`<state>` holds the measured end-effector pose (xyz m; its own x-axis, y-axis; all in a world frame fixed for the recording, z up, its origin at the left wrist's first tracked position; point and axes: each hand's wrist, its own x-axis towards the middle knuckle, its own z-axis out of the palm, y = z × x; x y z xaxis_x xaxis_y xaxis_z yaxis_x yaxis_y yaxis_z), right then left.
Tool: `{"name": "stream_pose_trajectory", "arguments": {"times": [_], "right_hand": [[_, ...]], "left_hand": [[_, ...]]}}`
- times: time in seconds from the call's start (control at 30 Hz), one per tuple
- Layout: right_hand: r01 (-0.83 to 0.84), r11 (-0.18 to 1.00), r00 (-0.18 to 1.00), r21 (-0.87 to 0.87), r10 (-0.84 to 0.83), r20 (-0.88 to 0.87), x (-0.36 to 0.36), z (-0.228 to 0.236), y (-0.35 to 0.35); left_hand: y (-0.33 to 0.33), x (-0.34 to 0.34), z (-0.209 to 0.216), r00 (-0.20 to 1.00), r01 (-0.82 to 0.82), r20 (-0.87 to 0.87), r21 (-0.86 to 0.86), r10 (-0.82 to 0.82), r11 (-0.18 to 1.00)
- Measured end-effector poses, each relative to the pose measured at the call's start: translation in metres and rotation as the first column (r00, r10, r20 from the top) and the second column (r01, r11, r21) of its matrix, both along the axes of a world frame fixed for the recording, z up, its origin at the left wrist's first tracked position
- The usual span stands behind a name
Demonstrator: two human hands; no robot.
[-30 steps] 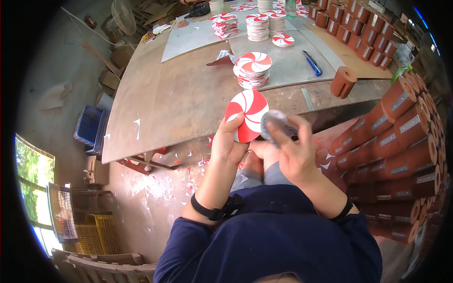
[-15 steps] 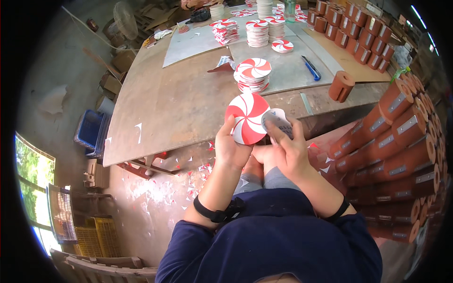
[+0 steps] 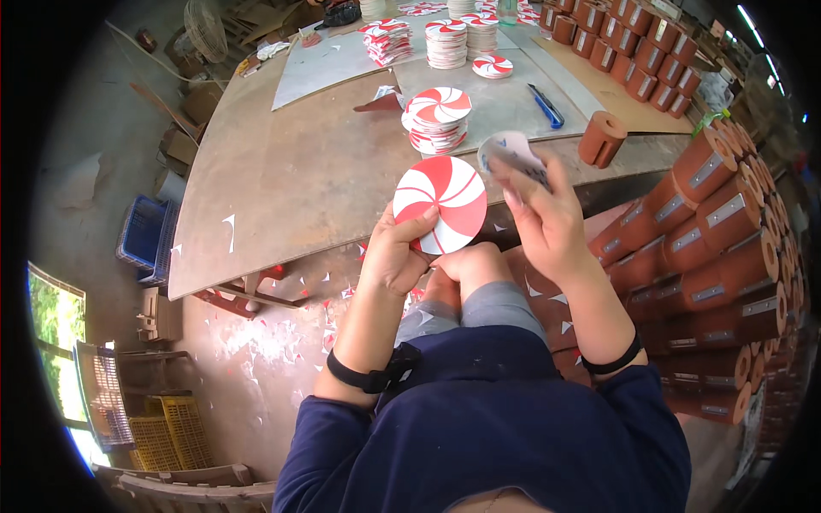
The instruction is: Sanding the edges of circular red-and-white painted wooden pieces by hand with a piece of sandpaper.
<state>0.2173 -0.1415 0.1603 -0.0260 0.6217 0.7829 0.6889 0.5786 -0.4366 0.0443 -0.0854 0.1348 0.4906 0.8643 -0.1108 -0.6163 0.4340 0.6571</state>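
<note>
A round disc with a red and white swirl (image 3: 453,192) is in my left hand (image 3: 402,248), the thumb pressed across its face and the fingers behind it. My right hand (image 3: 547,209) is raised to the right of the disc, apart from it. Between its thumb and fingers is a small curled piece of sandpaper (image 3: 505,147) with a pale printed backing, partly smeared by motion. Just beyond the disc, on the table (image 3: 282,162), stands a short stack of similar swirl discs (image 3: 438,124).
A blue utility knife (image 3: 547,108) and a brown slotted cylinder (image 3: 603,139) lie to the right. More disc stacks (image 3: 446,47) stand farther back. Brown cylinders (image 3: 727,248) are piled high beside my right arm. A brown torn sheet (image 3: 382,103) lies left of the near stack; scraps litter the floor.
My right hand has moved up and away from the disc's edge with the sandpaper. The disc has turned, and my left thumb now reaches across its face. The view has shifted slightly.
</note>
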Motion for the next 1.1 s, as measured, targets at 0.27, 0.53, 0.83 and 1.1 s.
{"name": "stream_pose_trajectory", "arguments": {"times": [0.27, 0.53, 0.83, 1.1], "right_hand": [[0.118, 0.988, 0.993, -0.100, -0.115, 0.034, 0.001, -0.063, -0.013], [0.087, 0.996, 0.994, 0.026, -0.088, 0.067, -0.018, -0.030, -0.012], [0.098, 0.983, 0.983, 0.152, -0.120, 0.139, -0.028, -0.017, -0.015], [0.155, 0.986, 0.988, 0.069, -0.156, 0.019, -0.019, -0.043, -0.016]], "left_hand": [[0.003, -0.005, 0.008, 0.993, 0.000, 0.114, -0.040, 0.004, 0.999], [0.000, -0.004, 0.004, 0.998, -0.009, 0.065, -0.070, 0.013, 0.997], [-0.006, 0.001, 0.005, 0.992, -0.097, 0.065, -0.124, 0.105, 0.988], [0.000, -0.002, -0.001, 0.983, -0.124, 0.106, -0.210, 0.148, 0.970]]}}
